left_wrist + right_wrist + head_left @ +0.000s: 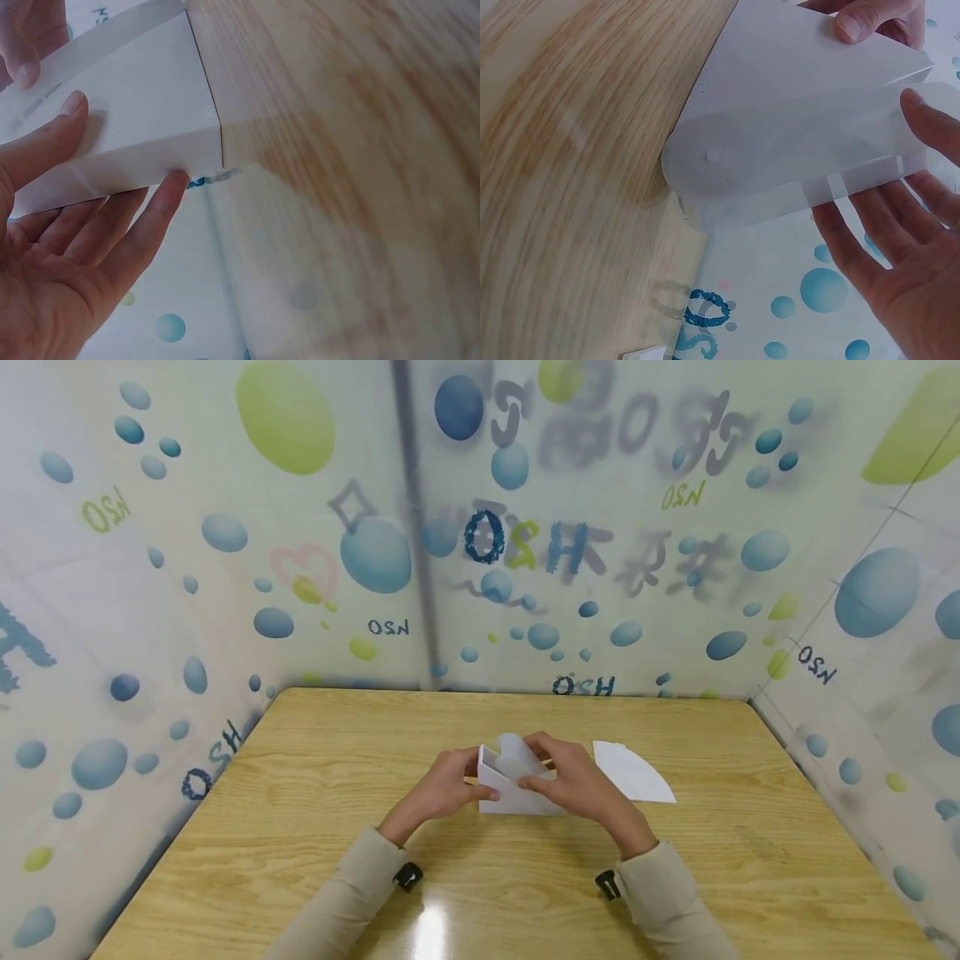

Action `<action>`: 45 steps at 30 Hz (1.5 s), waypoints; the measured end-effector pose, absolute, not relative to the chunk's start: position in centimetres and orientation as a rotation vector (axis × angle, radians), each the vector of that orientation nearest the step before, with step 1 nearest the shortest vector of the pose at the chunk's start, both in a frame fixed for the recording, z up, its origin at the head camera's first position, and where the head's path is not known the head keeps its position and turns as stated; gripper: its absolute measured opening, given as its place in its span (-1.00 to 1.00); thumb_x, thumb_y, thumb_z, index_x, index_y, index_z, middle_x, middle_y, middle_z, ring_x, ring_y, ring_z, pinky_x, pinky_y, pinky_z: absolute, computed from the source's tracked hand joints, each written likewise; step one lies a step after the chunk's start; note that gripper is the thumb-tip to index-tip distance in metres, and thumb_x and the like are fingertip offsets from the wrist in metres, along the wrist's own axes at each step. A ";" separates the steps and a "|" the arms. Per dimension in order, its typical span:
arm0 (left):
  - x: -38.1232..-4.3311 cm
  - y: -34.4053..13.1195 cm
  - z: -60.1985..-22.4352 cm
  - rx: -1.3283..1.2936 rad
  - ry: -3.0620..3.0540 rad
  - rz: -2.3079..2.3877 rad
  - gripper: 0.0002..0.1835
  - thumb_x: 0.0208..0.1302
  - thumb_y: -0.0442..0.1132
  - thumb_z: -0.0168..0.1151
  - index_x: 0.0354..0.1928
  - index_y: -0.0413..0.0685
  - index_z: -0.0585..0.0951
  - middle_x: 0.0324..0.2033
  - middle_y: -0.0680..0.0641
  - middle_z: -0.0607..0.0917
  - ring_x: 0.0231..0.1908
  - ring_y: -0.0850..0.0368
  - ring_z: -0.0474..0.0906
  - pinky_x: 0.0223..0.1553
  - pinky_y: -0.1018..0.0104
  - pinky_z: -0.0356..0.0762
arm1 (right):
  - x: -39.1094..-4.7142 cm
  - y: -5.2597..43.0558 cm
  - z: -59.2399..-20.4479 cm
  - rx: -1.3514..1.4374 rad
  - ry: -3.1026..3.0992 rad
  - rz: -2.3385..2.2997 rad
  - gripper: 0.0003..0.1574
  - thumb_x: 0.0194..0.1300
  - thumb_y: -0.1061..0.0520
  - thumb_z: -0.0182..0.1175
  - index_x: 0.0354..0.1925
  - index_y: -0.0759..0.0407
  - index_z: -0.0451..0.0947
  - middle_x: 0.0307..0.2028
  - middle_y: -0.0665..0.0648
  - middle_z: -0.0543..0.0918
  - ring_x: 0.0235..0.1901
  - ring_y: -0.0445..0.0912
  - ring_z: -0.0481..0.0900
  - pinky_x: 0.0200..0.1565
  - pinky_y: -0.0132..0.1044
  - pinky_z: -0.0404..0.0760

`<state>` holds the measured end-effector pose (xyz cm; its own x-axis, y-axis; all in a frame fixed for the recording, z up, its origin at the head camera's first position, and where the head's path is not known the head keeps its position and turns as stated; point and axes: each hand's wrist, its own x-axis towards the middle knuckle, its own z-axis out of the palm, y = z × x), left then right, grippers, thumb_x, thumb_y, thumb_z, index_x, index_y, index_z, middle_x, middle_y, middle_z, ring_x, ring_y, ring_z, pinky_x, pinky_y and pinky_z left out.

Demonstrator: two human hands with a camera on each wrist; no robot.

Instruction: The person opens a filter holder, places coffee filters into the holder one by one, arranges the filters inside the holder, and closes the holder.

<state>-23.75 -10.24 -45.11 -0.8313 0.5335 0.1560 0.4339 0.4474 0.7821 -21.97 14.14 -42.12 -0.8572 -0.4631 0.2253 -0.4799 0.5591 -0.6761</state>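
A white box (498, 795) with an open top stands on the table, its side wall tapering in the right wrist view. My left hand (444, 783) grips its left end, thumb (64, 131) on the near face and fingers around the end and far side. A frosted translucent cover (780, 154) with a rounded end overlaps the box's right part, a small round dot near that end. Between thumb and fingers, my right hand (576, 777) holds this cover. In the head view, part of the cover (517, 758) rises above the box's rim.
Right of the box, a white fan-shaped piece (633, 774) lies flat on the wooden table (337, 743). Behind and beside the table hang pale walls (637, 635) printed with blue and green dots. A small black clip (408, 877) sits at the left cuff, another (607, 885) at the right.
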 end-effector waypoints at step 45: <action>-23.7 -10.1 -45.0 0.842 2.576 1.346 -0.64 0.23 -0.30 0.51 0.06 -0.11 0.67 -0.04 -0.11 0.80 -0.03 -0.03 0.78 0.02 0.10 0.74 | -22.2 15.5 -41.8 0.802 -2.798 1.263 -0.43 0.34 0.08 0.43 0.23 0.14 0.49 0.08 0.15 0.71 0.05 0.06 0.72 0.07 0.00 0.74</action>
<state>-23.73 -10.12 -44.98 -0.8392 0.5231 0.1487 0.4207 0.4512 0.7870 -22.18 15.47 -41.84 -0.8719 -0.4579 0.1737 -0.4332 0.5556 -0.7097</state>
